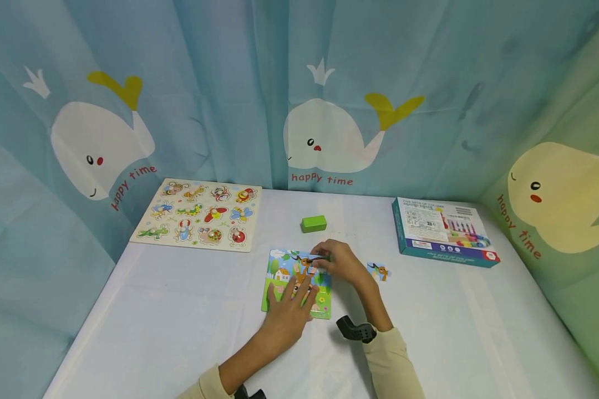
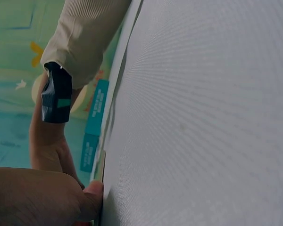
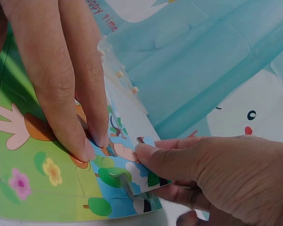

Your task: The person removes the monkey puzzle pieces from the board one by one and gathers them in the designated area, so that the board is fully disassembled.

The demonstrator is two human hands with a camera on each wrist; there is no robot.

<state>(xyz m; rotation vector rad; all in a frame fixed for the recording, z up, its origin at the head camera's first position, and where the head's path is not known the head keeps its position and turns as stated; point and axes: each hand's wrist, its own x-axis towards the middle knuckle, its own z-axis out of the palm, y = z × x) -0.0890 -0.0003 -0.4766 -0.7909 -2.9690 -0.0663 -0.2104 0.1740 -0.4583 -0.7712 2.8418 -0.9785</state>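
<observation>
1. Pressing flat on the puzzle board (image 1: pixel 279 288), the left hand (image 1: pixel 287 313) is laid with its fingers (image 3: pixel 61 80) straight over the picture; nothing is gripped by it. The board lies on the white table (image 1: pixel 179 332), near its middle, in front of the green block (image 1: pixel 313 223).
2. A puzzle piece (image 3: pixel 144 176) is pinched between the thumb and fingers of the right hand (image 1: pixel 341 263) at the board's far right corner, partly over the picture; whether it is seated in its recess cannot be told.
3. The piece could be jammed if it is pushed down while tilted or turned out of line, since its edges would catch on the neighbouring pieces.
4. The board could be slid or lifted at one edge if the left hand's pressure is eased while the right hand pushes sideways, and pieces already laid could be shaken loose.
5. The view of the recess is partly blocked by both sets of fingers, so a wrong fit could be missed.
6. The loose piece (image 1: pixel 378 271), just beside the right wrist, could be swept away by the sleeve (image 1: pixel 389 354).
</observation>
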